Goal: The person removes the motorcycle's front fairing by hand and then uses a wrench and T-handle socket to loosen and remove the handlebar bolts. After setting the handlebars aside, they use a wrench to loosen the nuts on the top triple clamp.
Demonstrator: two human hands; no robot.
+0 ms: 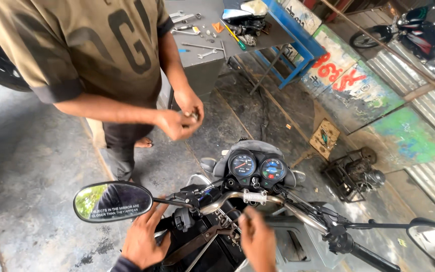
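**Hands in under the handlebar, co-worker standing by**

Motorcycle [258,166] faces forward, chrome handlebar [278,204] bare steel tube, twin round gauges [258,166] above. Co-worker's hands [182,118] pinch a small metal part at waist height, likely inspecting it. Oval black mirror [113,201] at left. Left hand [144,242] rests fingers spread on the switch housing [185,217], seemingly bracing. Right hand [258,242] fingers curled narrow near springs and cables [227,221] below the bar; whether it grips anything, cannot tell.

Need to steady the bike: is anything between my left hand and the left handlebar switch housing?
Nothing visible blocks it. The left hand lies just below the mirror, beside the black switch housing, with only open space between. The right hand works under the handlebar.
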